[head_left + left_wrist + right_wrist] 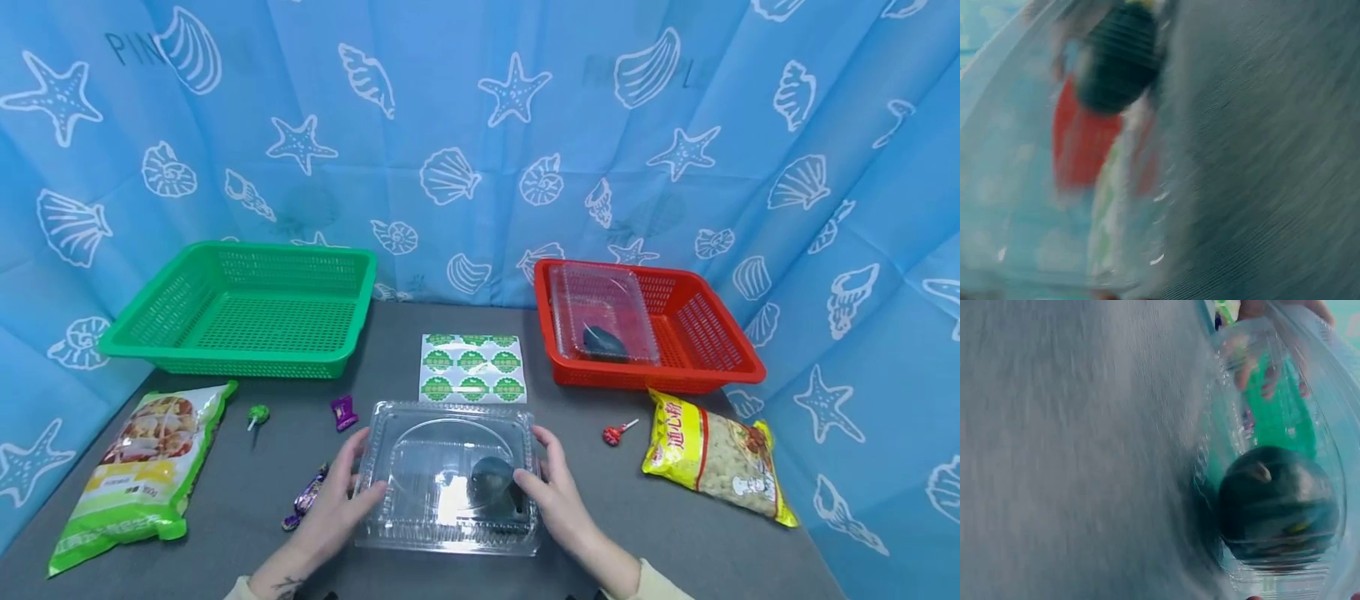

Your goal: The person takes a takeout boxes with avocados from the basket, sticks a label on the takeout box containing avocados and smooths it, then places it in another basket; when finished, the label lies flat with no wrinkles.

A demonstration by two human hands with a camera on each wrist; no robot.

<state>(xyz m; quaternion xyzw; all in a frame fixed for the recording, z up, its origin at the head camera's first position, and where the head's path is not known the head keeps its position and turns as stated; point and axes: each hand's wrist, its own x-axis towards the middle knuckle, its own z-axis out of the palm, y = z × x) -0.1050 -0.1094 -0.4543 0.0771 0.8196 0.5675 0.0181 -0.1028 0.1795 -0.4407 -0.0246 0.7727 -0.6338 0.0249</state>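
Note:
A clear plastic clamshell box (420, 508) with its lid down is at the front middle in the head view. Inside, toward its right end, lies a dark green avocado-like fruit (492, 483), which also shows through the plastic in the right wrist view (1279, 509). My left hand (337, 500) grips the box's left side, thumb over the lid. On the opposite side my right hand (558, 500) holds it the same way, thumb above the fruit. Motion blurs the left wrist view, where the fruit (1119, 62) appears near the top.
Behind the box lies a green-and-white sticker sheet (472, 367). A green basket (240, 367) stands back left; a red basket (637, 375) back right contains a similar box (600, 300). Lollipops, wrapped sweets (344, 412), a green-white bag (135, 475) and a yellow bag (720, 458) lie around.

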